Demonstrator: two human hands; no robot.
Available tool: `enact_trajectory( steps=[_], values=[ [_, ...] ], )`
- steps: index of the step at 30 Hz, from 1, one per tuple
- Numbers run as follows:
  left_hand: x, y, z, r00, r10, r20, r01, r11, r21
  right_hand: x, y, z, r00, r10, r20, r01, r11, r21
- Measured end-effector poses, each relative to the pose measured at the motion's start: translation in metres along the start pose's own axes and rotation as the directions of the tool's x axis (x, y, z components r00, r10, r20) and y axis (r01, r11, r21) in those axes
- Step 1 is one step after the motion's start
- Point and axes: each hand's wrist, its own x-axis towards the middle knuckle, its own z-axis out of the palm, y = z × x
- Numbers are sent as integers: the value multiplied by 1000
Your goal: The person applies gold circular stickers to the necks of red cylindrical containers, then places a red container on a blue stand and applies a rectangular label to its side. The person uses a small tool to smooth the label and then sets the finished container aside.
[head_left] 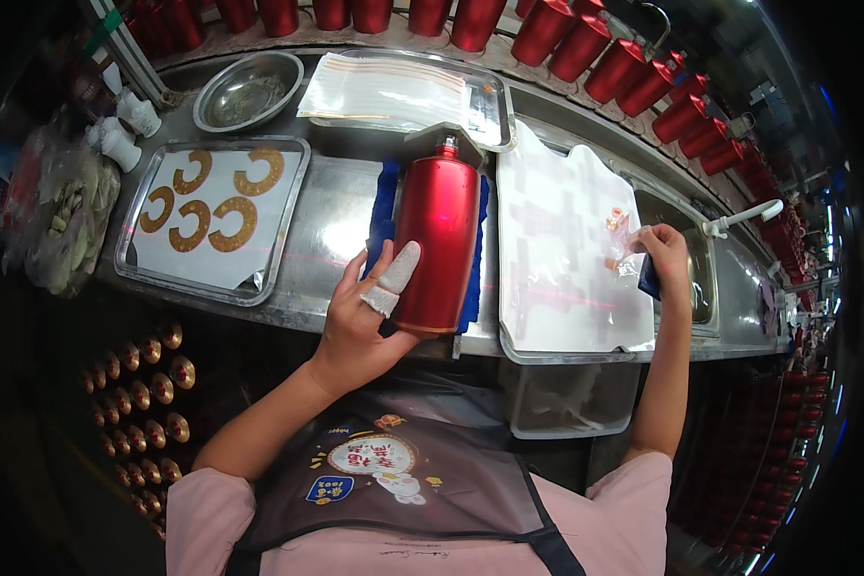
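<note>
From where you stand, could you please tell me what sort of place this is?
Probably a factory workshop, given the red bottle in the left hand, many similar red bottles behind the metal workbench, and the tray of gold C-shaped pieces.

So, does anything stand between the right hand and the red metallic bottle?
Nothing upright is visible between the right hand and the red metallic bottle. Only low things lie across that gap: the printed film at its fingers, the white sheet on its tray, and the blue cloth beside the bottle.
</note>
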Motion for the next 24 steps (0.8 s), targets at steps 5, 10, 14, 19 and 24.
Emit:
enact_trajectory(
  steps=[5, 10, 14, 19, 24],
  values=[
    [-1, -2, 0, 1000, -17, 3, 18, 998, -61, -41, -86, 41, 993, 42, 109, -74, 947, 311],
    [0, -4, -11, 994, -19, 104, 17, 1000, 16, -66, -150, 79, 977, 11, 213, -108, 888, 447],
    [16, -2, -35, 991, -130, 33, 133, 984, -115, -70, -195, 95, 934, -119, 336, -110, 800, 590],
    [79, 8, -46, 843, -521, 135, 448, 539, -713, -68, -247, 114, 881, -254, 399, -117, 700, 704],
    [130, 22, -36, 722, -551, 417, 539, 71, -839, -79, -258, 121, 872, -342, 349, -96, 581, 808]
  ],
)
